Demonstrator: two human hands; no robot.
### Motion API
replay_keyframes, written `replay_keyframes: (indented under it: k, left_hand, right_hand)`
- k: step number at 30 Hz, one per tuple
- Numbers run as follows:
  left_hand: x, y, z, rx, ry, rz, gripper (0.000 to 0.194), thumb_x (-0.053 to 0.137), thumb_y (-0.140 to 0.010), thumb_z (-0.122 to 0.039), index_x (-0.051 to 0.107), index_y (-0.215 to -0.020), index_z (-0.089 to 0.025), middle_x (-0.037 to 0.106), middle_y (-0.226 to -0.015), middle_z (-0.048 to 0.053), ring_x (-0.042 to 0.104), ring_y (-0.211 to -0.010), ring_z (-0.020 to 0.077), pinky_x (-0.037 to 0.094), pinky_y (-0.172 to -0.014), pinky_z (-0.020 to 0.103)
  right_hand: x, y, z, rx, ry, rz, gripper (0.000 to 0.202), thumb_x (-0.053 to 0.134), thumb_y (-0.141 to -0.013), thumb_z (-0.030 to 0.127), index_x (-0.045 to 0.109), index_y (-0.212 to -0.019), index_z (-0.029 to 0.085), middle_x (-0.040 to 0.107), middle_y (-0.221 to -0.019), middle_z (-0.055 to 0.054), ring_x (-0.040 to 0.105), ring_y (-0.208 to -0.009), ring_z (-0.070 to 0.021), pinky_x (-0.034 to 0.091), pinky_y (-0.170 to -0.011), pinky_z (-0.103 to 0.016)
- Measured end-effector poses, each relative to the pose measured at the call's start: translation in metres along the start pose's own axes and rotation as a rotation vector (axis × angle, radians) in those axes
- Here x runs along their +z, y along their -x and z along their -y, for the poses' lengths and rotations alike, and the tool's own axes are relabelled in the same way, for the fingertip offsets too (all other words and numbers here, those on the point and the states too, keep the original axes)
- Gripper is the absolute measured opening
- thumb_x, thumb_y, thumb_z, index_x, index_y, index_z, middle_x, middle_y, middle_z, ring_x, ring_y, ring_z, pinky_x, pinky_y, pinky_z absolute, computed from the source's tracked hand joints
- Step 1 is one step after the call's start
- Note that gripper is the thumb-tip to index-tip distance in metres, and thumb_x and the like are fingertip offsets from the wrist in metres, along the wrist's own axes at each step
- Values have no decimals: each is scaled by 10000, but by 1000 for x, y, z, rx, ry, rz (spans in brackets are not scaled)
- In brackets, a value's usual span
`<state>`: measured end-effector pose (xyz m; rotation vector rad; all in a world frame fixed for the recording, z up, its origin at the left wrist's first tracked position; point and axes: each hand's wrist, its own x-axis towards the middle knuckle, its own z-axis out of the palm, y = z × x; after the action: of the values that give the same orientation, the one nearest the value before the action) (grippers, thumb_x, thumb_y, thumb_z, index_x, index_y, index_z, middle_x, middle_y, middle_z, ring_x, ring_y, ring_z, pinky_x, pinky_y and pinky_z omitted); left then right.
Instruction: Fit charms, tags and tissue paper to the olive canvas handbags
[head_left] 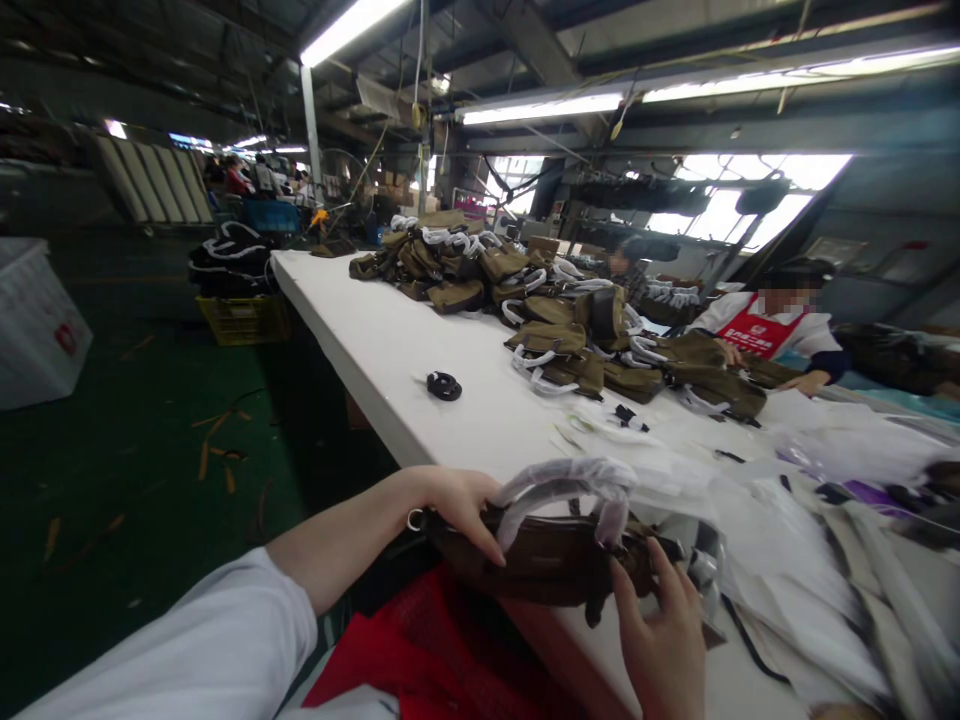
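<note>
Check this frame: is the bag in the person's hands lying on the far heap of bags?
No: the brown bag is held at the near table edge by the left hand and right hand, well apart from the heap.

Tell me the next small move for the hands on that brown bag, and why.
Probably lift the brown bag fully onto the white table: the left hand and right hand grip its ends, but it hangs over the near edge, its wrapped handle upright.

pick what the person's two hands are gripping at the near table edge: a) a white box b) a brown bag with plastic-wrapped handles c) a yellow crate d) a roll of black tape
b: the left hand and right hand grip a brown bag with handles wrapped in clear plastic.
</note>
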<state>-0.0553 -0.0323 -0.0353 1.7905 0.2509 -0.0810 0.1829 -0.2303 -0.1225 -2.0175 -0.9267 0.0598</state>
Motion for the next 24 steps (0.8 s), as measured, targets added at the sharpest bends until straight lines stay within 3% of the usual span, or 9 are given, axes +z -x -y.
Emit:
replay_keyframes:
  k: [3,8,13,17,20,22,24]
  left_hand:
    - [7,-11,8,52,-103,67,421,845,-644,-430,736,-983,-204,754,-1004,2,651,-1051,247,505,-947,291]
    - [4,-14,24,69,40,190,462,808,-696,-450,725,-1065,-183,748,-1057,17,668,-1004,229,521,-914,278]
    - [-3,-5,34,-130,350,71,450,827,-652,-482,744,-973,-177,755,-907,15,673,-837,177,527,-816,251]
    - [-2,-6,34,-240,493,-32,434,842,-583,-429,752,-907,-155,749,-848,35,660,-739,171,524,-723,260]
    - [7,-14,24,-223,353,-218,395,791,-636,-371,753,-963,-151,754,-901,42,666,-827,194,520,-782,281]
    - [15,-18,15,-215,199,-306,371,748,-685,-347,752,-999,-149,755,-927,37,664,-859,203,516,-794,286]
    - [22,-20,7,-210,95,-348,334,713,-723,-354,758,-979,-145,752,-893,22,659,-834,199,508,-766,275]
  right_hand:
    - [-11,5,9,-8,-64,23,803,482,-798,713,576,-1319,109,539,-1299,-213,524,-1213,-388,415,-1024,-561]
    - [-25,12,23,-164,-41,-141,700,373,-911,638,646,-1201,62,546,-1295,-241,462,-1278,-388,331,-1093,-580]
    - [-22,14,16,-163,-32,-93,740,341,-916,662,656,-1195,54,438,-1436,-269,383,-1366,-411,300,-1107,-616]
    - [-25,18,22,-210,2,-157,690,342,-930,629,650,-1203,76,408,-1480,-256,353,-1392,-406,264,-1121,-611]
    - [-26,22,39,-195,-114,-42,657,420,-904,608,518,-1358,143,533,-1388,-194,458,-1317,-361,343,-1075,-562]
    - [-25,23,48,-109,-185,40,749,525,-841,621,403,-1436,182,612,-1283,-147,512,-1256,-342,374,-1046,-535]
    - [-24,22,51,-54,-159,23,777,608,-776,629,441,-1391,183,657,-1148,-119,562,-1170,-332,404,-1012,-507]
